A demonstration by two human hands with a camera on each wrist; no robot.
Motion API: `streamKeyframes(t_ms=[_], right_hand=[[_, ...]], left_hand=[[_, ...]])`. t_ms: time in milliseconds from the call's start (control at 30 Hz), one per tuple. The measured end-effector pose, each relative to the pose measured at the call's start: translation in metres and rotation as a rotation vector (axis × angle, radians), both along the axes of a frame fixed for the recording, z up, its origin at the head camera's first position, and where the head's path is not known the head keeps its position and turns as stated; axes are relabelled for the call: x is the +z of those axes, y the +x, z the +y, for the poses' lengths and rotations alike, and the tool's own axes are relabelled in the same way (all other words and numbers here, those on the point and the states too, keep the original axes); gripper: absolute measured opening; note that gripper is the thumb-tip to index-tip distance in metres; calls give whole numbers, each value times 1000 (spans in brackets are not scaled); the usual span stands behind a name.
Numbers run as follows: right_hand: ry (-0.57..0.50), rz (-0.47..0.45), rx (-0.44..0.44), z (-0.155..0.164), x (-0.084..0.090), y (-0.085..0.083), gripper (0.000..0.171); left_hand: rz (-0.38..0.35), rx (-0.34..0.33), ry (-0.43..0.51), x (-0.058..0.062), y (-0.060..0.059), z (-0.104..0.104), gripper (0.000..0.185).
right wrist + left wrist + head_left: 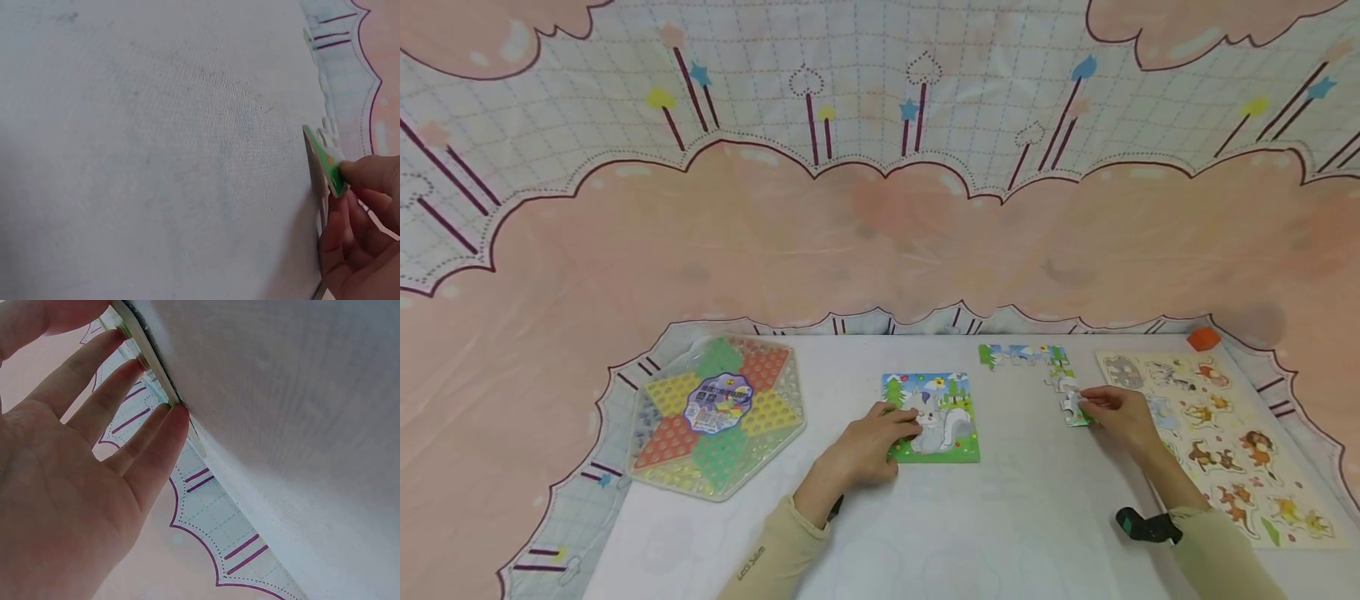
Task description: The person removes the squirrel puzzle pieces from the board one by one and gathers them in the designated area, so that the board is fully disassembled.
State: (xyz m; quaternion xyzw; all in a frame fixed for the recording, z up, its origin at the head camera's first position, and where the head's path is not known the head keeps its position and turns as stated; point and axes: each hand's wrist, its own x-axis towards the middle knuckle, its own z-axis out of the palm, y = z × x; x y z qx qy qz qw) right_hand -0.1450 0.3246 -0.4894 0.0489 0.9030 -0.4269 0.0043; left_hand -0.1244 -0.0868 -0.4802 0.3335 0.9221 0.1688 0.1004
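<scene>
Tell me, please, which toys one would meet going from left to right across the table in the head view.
Game board with a star pattern, squirrel picture, puzzle pieces, animal board.

Around the square green-and-blue squirrel board (938,425), things are spreading across the white tabletop (985,517). The left hand (865,446) is resting on its left side. Left of it, a hexagonal clear plastic game case with a coloured star (718,417) is lying well apart. Behind and to its right, an L-shaped run of multicoloured puzzle pieces (1062,382) is stretching to the right hand (1116,417); farther right, a flat rectangular cream animal board (1234,429) is lying. Behind it, a peach patterned cloth (820,242) is hanging.
</scene>
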Motion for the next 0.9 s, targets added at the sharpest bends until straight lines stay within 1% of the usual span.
streamKeyframes(t_ms=[133,333,433,633,900], right_hand=[[37,18,-8,3,0,0,30],[47,47,0,4,-3,0,28],[71,61,-1,2,-4,0,27],[106,59,-16,-3,-5,-2,25],[102,61,-32,-7,-4,-2,20]], left_hand=[[-1,-7,9,0,-1,2,61],[-8,-5,3,1,0,3,61],[-5,-3,6,1,0,3,61],[-8,3,-1,2,1,2,61],[-11,9,-8,3,1,1,61]])
